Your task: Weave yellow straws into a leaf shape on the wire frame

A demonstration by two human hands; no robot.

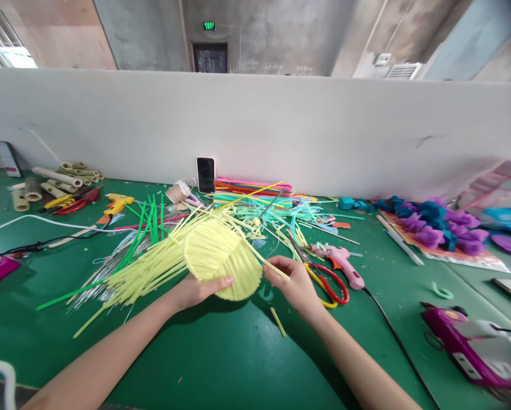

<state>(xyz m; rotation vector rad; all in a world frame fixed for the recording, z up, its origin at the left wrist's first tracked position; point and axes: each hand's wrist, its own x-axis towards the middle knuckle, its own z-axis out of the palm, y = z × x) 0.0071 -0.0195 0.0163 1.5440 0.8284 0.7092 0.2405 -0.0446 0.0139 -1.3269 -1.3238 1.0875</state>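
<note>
Ribbed disc point(210, 250) looks mostly built, clamped in left hand point(200, 290); right hand point(295, 286) pinches strip point(254, 251), attachment unclear; loose stems point(152, 266) unused.

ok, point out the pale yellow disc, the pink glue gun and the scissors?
Pale yellow disc point(219, 256): head view, middle of its ribbed face.
Pink glue gun point(343, 261): head view, its body.
Scissors point(319, 267): head view, red handle near the pivot.

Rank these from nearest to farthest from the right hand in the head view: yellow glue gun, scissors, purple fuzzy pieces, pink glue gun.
From the right hand:
1. Scissors, just to its right.
2. Pink glue gun, right, past the scissors.
3. Purple fuzzy pieces, farther right.
4. Yellow glue gun, far left.
</note>
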